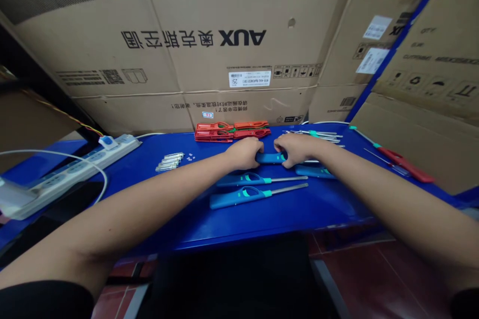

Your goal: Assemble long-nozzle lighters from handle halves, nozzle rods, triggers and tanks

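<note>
Both of my hands are on one blue long-nosed lighter [269, 158], lying left to right at the middle of the blue table. My left hand [244, 153] is closed around its handle end. The fingers of my right hand [297, 148] pinch it near the teal trigger, and its metal nozzle extends right beneath that hand. In front of my left hand lie two similar lighters, a nearer lighter [235, 198] and a farther lighter [239, 180], nozzles to the right. Another blue lighter [314, 172] is partly covered by my right forearm.
Red and orange plastic shells [213, 132] are stacked against the cardboard wall [194, 75]. Silver cylinders [170, 161] and tiny pieces [189, 156] lie left; metal nozzles [327, 135] lie behind my right hand. A red tool [406, 163] lies right, a power strip [75, 172] left.
</note>
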Demonstrator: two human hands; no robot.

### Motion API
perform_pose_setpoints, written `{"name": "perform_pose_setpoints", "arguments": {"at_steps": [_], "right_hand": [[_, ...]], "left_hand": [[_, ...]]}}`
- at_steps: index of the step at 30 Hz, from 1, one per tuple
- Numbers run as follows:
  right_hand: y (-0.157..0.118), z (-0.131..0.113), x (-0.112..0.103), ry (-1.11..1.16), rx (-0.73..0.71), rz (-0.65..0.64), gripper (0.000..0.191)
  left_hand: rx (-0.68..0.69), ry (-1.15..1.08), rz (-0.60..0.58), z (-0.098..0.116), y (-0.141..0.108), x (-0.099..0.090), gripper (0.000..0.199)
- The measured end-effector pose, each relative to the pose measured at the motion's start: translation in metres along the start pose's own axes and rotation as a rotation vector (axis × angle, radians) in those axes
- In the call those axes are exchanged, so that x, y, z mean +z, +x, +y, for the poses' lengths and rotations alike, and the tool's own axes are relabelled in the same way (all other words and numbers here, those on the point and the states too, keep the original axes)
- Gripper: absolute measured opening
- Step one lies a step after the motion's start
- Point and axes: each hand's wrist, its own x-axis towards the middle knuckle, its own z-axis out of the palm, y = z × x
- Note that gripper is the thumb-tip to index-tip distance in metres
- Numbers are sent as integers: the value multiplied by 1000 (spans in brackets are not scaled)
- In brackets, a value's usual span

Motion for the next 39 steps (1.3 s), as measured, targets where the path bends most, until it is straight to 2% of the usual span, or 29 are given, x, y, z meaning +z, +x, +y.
{"name": "perform_pose_setpoints", "arguments": {"at_steps": [6, 10, 13, 15, 17, 20, 22, 24, 27, 30, 33, 36, 39], "right_hand": [[6, 17, 2, 58, -58, -44, 46], [-8, 36, 15, 126, -67, -6, 43], [-19, 42, 27, 187, -59, 29, 34], [-24, 39, 28, 166, -41, 85, 31], [-30, 32, 22, 112, -16, 174, 31], [-44, 13, 7, -19, 13, 277, 34], [-58, -1, -3, -111, 50, 243, 40], [-70, -11, -7, -111, 41, 184, 43], [-79, -15, -6, -82, 47, 174, 43], [-75, -9, 4, -115, 77, 242, 42], [-66, 5, 15, -81, 25, 230, 42], [-61, 22, 25, -21, 44, 213, 42], [-63, 33, 27, 48, 98, 279, 40]], "left_hand": [[-51, 32, -81, -9, 1, -4, 38], [-68, 19, -156, -14, 4, -3, 37], [-30, 4, -146, -6, 14, 3, 49], [-6, 29, -113, 3, 21, 6, 57], [-5, 69, -83, 11, 25, 4, 51], [-29, 149, -25, 18, 19, -12, 38], [-5, 264, 8, 19, 8, -27, 39], [57, 361, 6, 20, -2, -39, 39], [69, 398, -5, 20, -10, -45, 39], [4, 312, -64, 17, -5, -36, 36], [54, 193, -119, 9, 10, -19, 33], [71, 123, -145, 0, 26, -3, 47], [48, 80, -147, -2, 33, 8, 57]]}}
